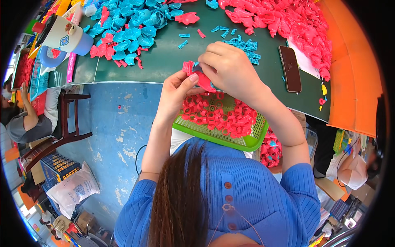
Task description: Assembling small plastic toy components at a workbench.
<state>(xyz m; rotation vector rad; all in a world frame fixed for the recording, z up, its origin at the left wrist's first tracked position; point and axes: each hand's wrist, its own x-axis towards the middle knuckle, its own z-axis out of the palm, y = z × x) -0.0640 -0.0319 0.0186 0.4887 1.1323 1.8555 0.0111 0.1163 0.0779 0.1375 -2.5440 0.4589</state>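
Note:
My left hand (175, 92) is closed around a pink molded plastic piece (204, 82), thumb on top, just over the table's front edge. A pink ring-like part (188, 67) sticks up at the piece's far end; whether the two are joined I cannot tell. My right hand (230, 68) comes in from the right, its fingers pinched together against the same piece. A sliver of blue shows by those fingertips, but what they grip is mostly hidden. Below both hands, a green plastic basket (253, 144) holds many small pink rings (222, 117).
On the dark green table (164, 61) lie heaps of blue shell-like parts (144, 20), pink parts (284, 18) and small blue pieces (247, 47). A phone (290, 68) lies at right; a white-and-blue cup (68, 37) stands at left. Another person (29, 123) sits far left beside a wooden chair (68, 123).

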